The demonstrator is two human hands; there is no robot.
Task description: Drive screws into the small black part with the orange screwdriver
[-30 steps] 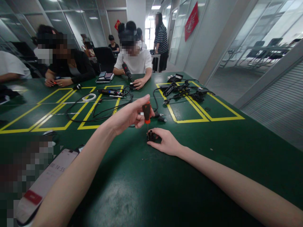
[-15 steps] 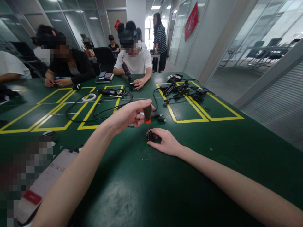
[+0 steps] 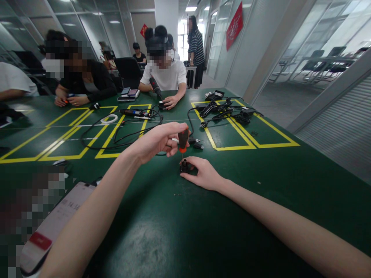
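A small screwdriver (image 3: 183,142) is pinched upright by the left hand (image 3: 158,141); at its 6 o'clock, a small black part (image 3: 184,166) is pinched by the right hand (image 3: 204,173). Any tilt risks the tip slipping onto fingers.

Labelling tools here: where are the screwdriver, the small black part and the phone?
screwdriver (image 3: 183,139), head view, orange-black handle.
small black part (image 3: 184,166), head view, its top.
phone (image 3: 55,224), head view, its screen.

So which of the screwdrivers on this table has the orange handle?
The small screwdriver upright in the person's left hand, tip on the black part under the right hand. The co-worker's powered one is black and red.
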